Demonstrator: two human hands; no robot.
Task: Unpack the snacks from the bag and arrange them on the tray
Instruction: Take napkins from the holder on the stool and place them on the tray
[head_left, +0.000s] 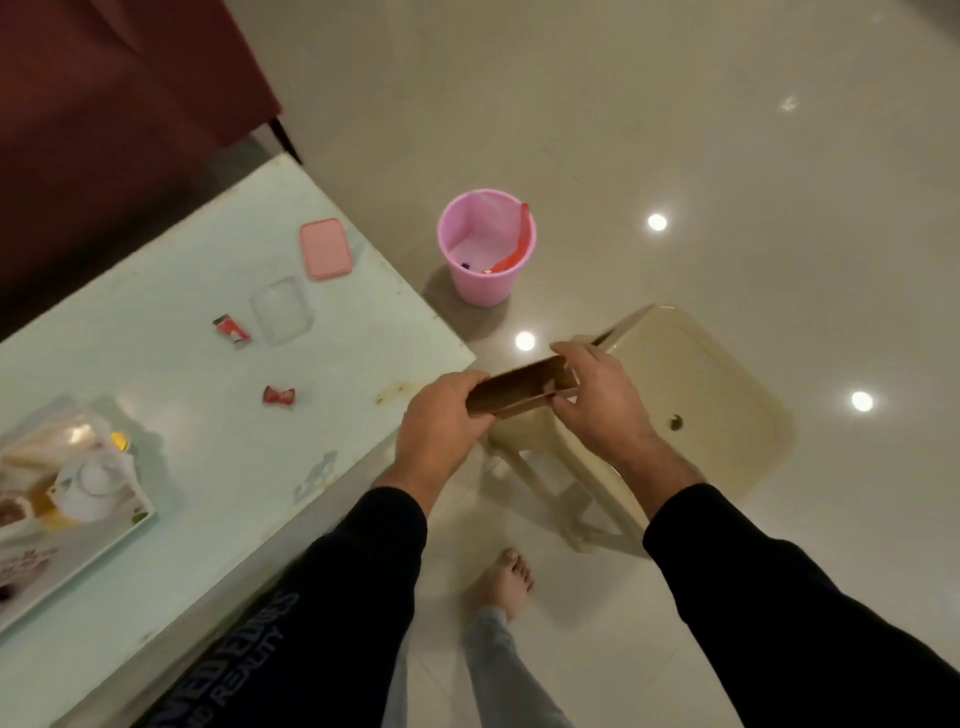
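Note:
Both hands hold a flat, folded brown paper bag (519, 391) in the air, off the table's right corner and above a beige stool. My left hand (441, 426) grips its near left end, and my right hand (597, 395) pinches its right end. On the table's left side lies a printed white tray (78, 561) with a clear plastic packet (57, 447) resting on its far part. Two small red wrapped snacks lie loose on the table: a rectangular one (231, 329) and a bow-shaped one (279, 396).
A pale green table (218, 467) fills the left. On it are a pink lid (325, 248) and a clear container (282, 310). A pink bucket (485, 247) with red scraps stands on the floor. A beige plastic stool (691, 405) stands below my hands. A dark red sofa is behind.

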